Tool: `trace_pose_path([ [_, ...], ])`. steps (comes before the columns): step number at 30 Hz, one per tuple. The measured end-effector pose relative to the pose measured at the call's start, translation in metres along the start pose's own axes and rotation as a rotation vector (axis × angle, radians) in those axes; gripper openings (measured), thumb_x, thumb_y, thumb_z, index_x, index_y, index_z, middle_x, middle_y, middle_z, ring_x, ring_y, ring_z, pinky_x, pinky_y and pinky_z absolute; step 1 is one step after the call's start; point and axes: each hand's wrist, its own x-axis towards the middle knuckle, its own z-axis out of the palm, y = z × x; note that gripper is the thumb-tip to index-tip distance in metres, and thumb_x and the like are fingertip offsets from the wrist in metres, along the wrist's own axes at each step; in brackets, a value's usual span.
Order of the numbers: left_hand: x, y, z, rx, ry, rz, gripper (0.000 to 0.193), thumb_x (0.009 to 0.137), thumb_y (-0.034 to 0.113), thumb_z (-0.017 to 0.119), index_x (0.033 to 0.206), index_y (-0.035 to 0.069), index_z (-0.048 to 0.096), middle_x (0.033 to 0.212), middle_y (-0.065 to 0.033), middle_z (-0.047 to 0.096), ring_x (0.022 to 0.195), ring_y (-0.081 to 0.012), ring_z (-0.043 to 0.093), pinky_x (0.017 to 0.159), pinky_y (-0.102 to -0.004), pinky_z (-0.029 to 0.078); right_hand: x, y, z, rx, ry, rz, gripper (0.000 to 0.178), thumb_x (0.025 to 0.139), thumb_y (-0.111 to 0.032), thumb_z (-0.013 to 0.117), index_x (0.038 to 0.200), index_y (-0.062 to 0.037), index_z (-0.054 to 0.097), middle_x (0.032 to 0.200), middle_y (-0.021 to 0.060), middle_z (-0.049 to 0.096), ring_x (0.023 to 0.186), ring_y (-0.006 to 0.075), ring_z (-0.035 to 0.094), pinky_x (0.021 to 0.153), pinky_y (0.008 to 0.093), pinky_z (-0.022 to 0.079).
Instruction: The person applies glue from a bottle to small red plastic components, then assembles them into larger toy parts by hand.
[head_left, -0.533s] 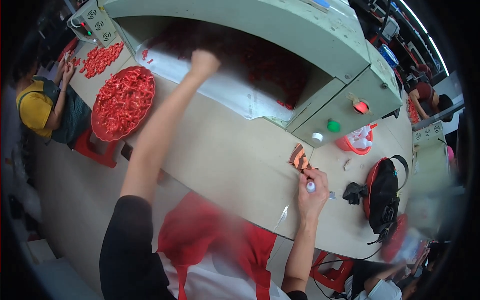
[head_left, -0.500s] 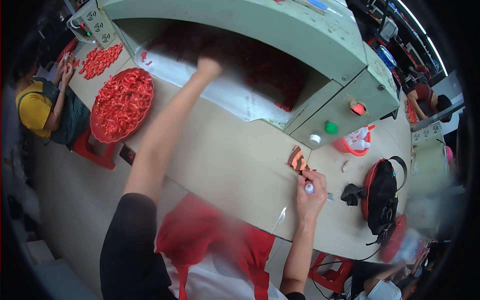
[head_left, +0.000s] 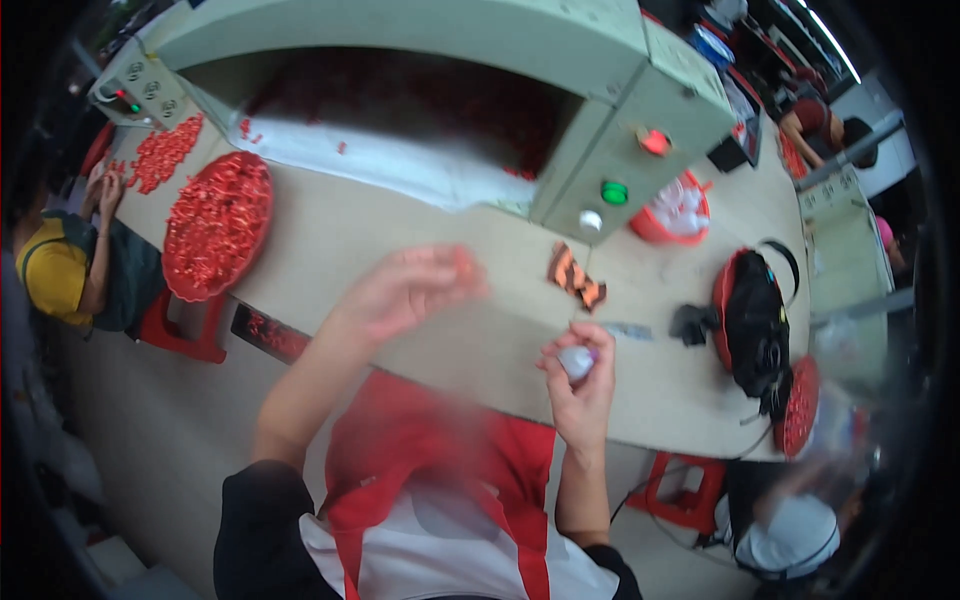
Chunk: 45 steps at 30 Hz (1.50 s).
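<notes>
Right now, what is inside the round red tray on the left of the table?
The round red tray is heaped with small red pieces. They cover its bottom entirely, so anything beneath them cannot be seen.

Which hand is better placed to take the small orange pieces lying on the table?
Probably the right hand: it rests at the table edge just below the orange pieces, though it holds a small white thing. The left hand is farther away.

Factory/assembly workshop: long workbench (head_left: 330,235) w/ big green machine (head_left: 560,60), push buttons (head_left: 614,192), round tray (head_left: 218,225) of small red parts, other workers seated at benches nearby.
</notes>
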Motion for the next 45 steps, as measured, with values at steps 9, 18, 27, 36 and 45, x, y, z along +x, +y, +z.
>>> trace_pose_path([
  [9, -0.038, -0.082, 0.048, -0.176, -0.002, -0.022, 0.037, 0.085, 0.003, 0.054, 0.121, -0.002, 0.047, 0.103, -0.0159, 0.058, 0.087, -0.0227, 0.063, 0.079, -0.0273, 0.053, -0.041, -0.041, -0.007, -0.034, 0.118, -0.116, 0.035, 0.075, 0.001, 0.057, 0.108, 0.0014, 0.047, 0.095, 0.0132, 0.057, 0.08, 0.0187, 0.06, 0.067, 0.0273, 0.051],
  [18, -0.054, -0.084, 0.057, 0.174, 0.148, 0.144, 0.035, 0.085, 0.002, 0.055, 0.12, -0.002, 0.048, 0.102, -0.0116, 0.058, 0.091, -0.0198, 0.062, 0.078, -0.0239, 0.052, -0.055, -0.06, -0.004, -0.452, 0.038, -0.698, 0.028, 0.068, -0.01, 0.059, 0.092, 0.0052, 0.053, 0.07, 0.0108, 0.058, 0.042, 0.0151, 0.047, 0.042, 0.0241, 0.039],
  [27, -0.057, -0.086, 0.057, 0.008, 0.139, 0.118, 0.033, 0.086, 0.002, 0.053, 0.118, -0.001, 0.048, 0.102, -0.0111, 0.057, 0.091, -0.0247, 0.063, 0.079, -0.0252, 0.054, -0.056, -0.061, 0.003, -0.45, 0.066, -0.553, 0.03, 0.055, -0.004, 0.065, 0.085, -0.0023, 0.061, 0.066, 0.0078, 0.061, 0.048, 0.0187, 0.055, 0.046, 0.0252, 0.045],
  [36, -0.056, -0.087, 0.054, 0.025, 0.163, 0.102, 0.031, 0.086, 0.001, 0.053, 0.116, -0.001, 0.048, 0.103, -0.0113, 0.056, 0.091, -0.0249, 0.063, 0.077, -0.025, 0.054, -0.052, -0.059, 0.003, -0.416, 0.087, -0.548, 0.027, 0.055, -0.003, 0.065, 0.082, -0.0013, 0.062, 0.064, 0.0087, 0.06, 0.048, 0.019, 0.055, 0.045, 0.0252, 0.044],
  [45, -0.055, -0.084, 0.049, 0.09, 0.137, 0.042, 0.033, 0.087, 0.005, 0.053, 0.119, 0.001, 0.048, 0.099, -0.0042, 0.056, 0.092, -0.0129, 0.056, 0.084, -0.0278, 0.047, -0.05, -0.06, 0.001, -0.414, 0.047, -0.524, 0.026, 0.056, -0.003, 0.065, 0.081, -0.0005, 0.062, 0.069, 0.0089, 0.063, 0.051, 0.0201, 0.059, 0.048, 0.0255, 0.047],
])
